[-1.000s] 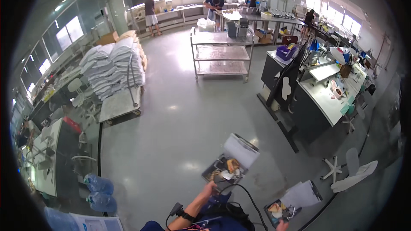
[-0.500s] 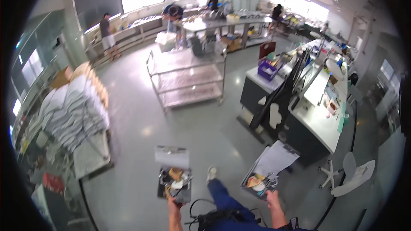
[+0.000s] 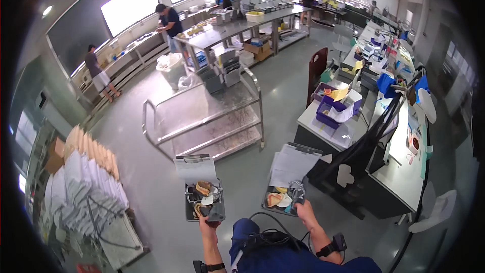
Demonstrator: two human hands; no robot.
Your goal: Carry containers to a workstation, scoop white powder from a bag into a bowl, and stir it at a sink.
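In front of me, my left hand is closed on the near edge of a dark shallow tray. Mixed small pieces, some tan, white and metallic, lie in it, and a clipboard with white paper rests at its far end. On the other side, my right hand grips the near right corner of a second dark tray. This one carries orange, yellow, blue and metallic pieces. Another clipboard with paper leans beyond them. The fingers under both trays are hidden.
A steel cart with dark bins stands ahead. To the right is a white workbench with purple bins and a white chair. Stacked grey-white sheets sit left. Several people work by the far benches.
The cart and benches appear closer, and my view has turned. Both trays sit higher in view, the right one shifted left, closer to the left tray. Both hands keep their hold.
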